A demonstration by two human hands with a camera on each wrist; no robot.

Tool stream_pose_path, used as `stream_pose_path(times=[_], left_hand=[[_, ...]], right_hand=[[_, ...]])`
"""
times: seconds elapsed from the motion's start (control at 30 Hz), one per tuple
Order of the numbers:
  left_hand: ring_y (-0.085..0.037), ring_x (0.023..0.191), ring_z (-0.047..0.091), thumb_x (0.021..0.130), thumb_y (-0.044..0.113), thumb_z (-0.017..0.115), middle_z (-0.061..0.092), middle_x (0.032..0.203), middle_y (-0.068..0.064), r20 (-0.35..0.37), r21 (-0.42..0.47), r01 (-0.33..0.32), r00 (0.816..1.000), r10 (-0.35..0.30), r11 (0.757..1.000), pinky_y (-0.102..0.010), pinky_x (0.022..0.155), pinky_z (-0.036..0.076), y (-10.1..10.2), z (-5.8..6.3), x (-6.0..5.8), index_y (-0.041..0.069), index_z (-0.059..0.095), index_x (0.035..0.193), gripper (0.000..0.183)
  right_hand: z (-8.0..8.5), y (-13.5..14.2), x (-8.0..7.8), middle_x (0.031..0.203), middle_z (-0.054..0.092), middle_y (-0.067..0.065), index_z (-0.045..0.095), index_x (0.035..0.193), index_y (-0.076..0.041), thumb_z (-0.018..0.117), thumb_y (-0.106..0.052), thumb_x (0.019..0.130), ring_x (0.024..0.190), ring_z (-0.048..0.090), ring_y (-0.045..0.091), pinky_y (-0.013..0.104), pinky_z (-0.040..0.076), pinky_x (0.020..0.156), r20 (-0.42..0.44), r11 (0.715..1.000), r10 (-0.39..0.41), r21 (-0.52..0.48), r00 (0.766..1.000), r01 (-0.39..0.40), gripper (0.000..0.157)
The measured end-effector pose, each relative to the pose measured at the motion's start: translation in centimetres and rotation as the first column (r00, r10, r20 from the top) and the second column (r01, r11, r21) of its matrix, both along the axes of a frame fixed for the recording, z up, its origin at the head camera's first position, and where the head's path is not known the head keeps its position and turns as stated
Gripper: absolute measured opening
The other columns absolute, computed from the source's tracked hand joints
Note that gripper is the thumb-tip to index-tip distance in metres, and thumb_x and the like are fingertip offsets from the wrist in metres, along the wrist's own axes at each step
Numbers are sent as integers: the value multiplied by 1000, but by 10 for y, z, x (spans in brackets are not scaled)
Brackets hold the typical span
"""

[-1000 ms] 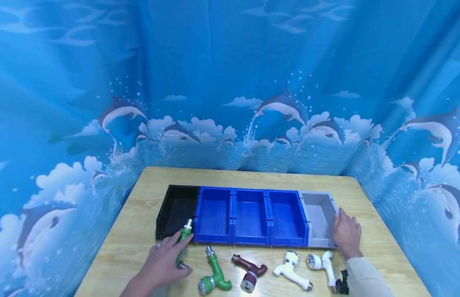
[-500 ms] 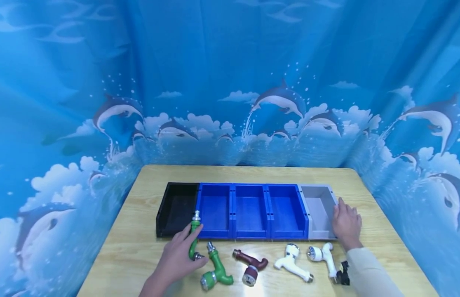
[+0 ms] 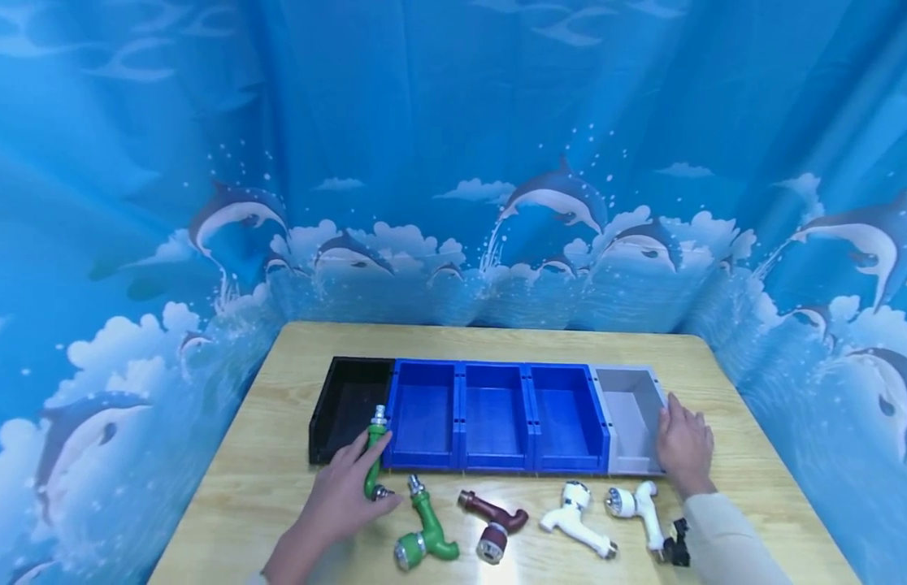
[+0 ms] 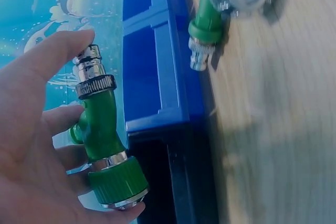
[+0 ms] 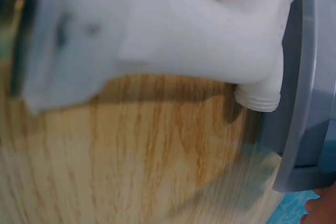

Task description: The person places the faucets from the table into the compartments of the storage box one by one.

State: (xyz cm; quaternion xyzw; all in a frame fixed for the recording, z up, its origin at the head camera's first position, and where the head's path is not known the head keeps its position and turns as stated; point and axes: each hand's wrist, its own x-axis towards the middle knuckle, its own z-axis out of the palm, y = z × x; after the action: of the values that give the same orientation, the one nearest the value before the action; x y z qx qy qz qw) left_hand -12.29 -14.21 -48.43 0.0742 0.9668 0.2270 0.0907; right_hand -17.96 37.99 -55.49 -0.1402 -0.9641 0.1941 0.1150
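My left hand [image 3: 342,497] grips a green tap [image 4: 102,124] with chrome fittings, above the front edge where the black bin [image 3: 320,451] meets the first blue bin. In the left wrist view, one fingertip lies at the tap's chrome end and another by its ribbed green knob. My right hand [image 3: 685,447] rests at the right side of the grey bin [image 3: 632,465], fingers fairly straight. Nearest to it on the table is a white tap [image 3: 649,520], seen close up in the right wrist view.
Several blue bins [image 3: 495,461] stand between the black and grey ones. In front lie a second green tap [image 3: 429,524], a maroon tap [image 3: 492,543] and another white tap [image 3: 570,522]. A black object [image 3: 675,543] is beside the right sleeve. A dolphin-print curtain [image 3: 453,162] surrounds the table.
Holding the green tap, my left hand has moved up and right toward the bins, then shifted slightly back left. My right hand has stayed at the grey bin.
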Motion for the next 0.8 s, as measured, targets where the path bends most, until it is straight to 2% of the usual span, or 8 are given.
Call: stream_pose_path(times=[0.17,0.27,0.4,0.53,0.7,0.8], left_hand=[[-46,135,35,75,57,75,29,155,-21,-37,-35,3,999,-4,999,-72,99,32,-5,3,-12,27,34,152,92],[-48,135,33,76,54,76,27,155,-22,-58,-10,0,998,0,1000,-72,99,32,-8,4,-20,26,33,152,92],[-49,137,29,78,53,75,24,156,-23,-50,56,-38,998,41,998,-73,101,30,-10,5,-32,26,30,153,91],[-50,138,26,79,61,70,21,157,-23,-31,104,-89,995,93,991,-72,102,30,-13,5,-40,26,28,154,94],[-50,137,27,80,64,67,20,157,-23,-41,119,-117,992,123,986,-70,99,35,-13,4,-45,24,26,155,94],[-51,137,27,81,62,67,19,157,-25,-55,110,-132,989,138,985,-72,99,33,-12,3,-48,22,26,155,93]], right_hand=[[0,-1,0,136,38,40,31,145,6,20,-26,106,126,26,63,70,18,106,19,1000,-7,-8,1000,7,52],[1,-2,-1,137,37,40,30,146,5,19,-27,106,127,25,63,70,17,106,35,1000,-13,-8,999,13,52],[2,-1,-2,138,36,39,29,146,5,19,-27,106,128,24,63,70,17,107,53,1000,-17,-10,998,18,52],[1,-1,-2,138,36,39,28,147,5,19,-27,106,128,23,63,70,16,107,59,1000,-17,-14,998,18,52],[1,-1,-2,140,34,39,27,147,5,17,-29,106,129,22,63,70,14,108,65,999,-19,-29,998,21,54],[3,-2,-1,141,33,38,26,148,5,17,-30,106,130,21,62,69,13,109,77,999,-25,-38,997,28,55]])
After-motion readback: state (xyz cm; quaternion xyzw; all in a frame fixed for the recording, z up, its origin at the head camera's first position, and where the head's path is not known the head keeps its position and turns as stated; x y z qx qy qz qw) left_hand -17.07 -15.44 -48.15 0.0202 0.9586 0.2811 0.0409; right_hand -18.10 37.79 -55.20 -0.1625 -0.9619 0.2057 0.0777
